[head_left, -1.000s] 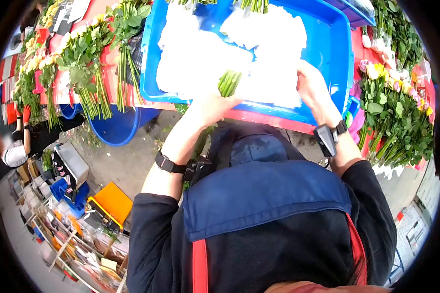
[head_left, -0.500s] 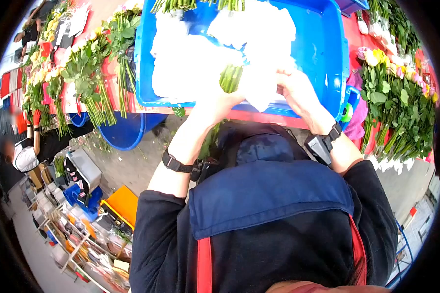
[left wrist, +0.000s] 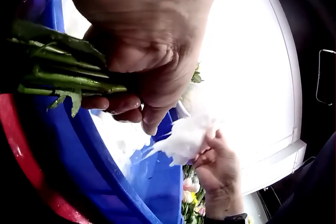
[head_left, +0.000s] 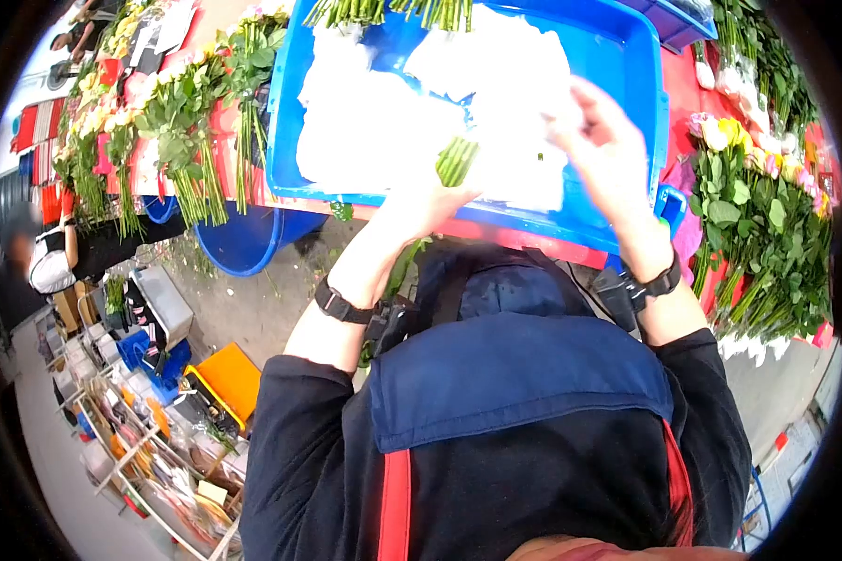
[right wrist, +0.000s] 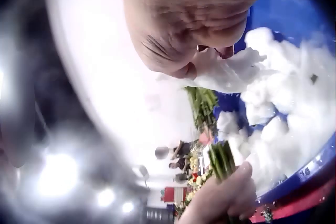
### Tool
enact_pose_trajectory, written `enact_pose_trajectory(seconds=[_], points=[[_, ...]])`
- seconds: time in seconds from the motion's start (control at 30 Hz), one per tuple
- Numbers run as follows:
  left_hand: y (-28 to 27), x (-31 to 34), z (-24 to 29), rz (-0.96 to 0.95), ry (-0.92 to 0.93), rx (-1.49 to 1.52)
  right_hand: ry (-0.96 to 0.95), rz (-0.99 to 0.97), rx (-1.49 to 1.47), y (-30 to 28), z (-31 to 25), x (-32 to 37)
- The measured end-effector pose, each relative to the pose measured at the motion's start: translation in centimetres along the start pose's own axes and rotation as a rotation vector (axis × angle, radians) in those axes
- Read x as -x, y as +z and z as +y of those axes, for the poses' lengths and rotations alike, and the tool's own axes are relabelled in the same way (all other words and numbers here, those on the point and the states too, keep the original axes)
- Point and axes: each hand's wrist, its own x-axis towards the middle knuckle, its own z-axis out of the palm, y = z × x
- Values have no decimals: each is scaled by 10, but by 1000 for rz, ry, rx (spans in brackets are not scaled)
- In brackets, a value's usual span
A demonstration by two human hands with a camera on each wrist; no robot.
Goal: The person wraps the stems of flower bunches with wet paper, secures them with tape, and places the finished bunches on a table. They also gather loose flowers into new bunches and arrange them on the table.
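I see a work place for flowers, maybe a flower workshop. Many bunches of roses (head_left: 758,196) lie on a long red table (head_left: 225,122), with blue tubs (head_left: 239,245) below, a bare grey floor (head_left: 210,309) and other workers (head_left: 51,266) beside it.

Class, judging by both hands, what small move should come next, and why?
Probably the right hand should bring its white wad to the bare ends of the stems: it pinches the wad apart from them, while the left hand grips the stems with those ends sticking out.
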Motion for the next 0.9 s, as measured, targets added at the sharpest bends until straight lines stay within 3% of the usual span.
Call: enact_pose_trajectory(seconds=[0.07, 0.13, 0.17, 0.27, 0.3, 0.4, 0.43, 0.5, 0.57, 0.63, 0.73, 0.83, 0.9], points=[[10, -10, -8, 10, 168, 13, -364, -327, 619, 17, -20, 10], [22, -22, -25, 25, 440, 56, -467, -494, 438, 38, -2, 17], [25, -23, -26, 22, 427, 72, -566, -392, 376, 42, 9, 16], [20, -8, -3, 152, 486, -46, 73, -137, -170, 39, 10, 10], [21, -9, -9, 79, 489, 24, 101, -149, -97, 36, 7, 4], [28, -15, -11, 101, 535, 31, 215, -390, -6, 41, 29, 3], [29, -17, -8, 82, 566, 245, 282, -426, -52, 43, 28, 6], [20, -8, -1, -105, 279, 477, 261, -357, -243, 54, 29, 14], [10, -5, -8, -287, 139, 664, 317, -382, -364, 56, 26, 16], [4, -10, -25, -466, 159, 811, 447, -503, -409, 50, 17, 14], [11, -1, -28, -316, 130, 1268, 480, -448, -571, 52, 20, 14], [22, -10, -36, -284, 39, 1194, 249, -373, -465, 61, 30, 17], [27, -13, -36, -263, -27, 1139, 331, -365, -342, 61, 21, 16]])
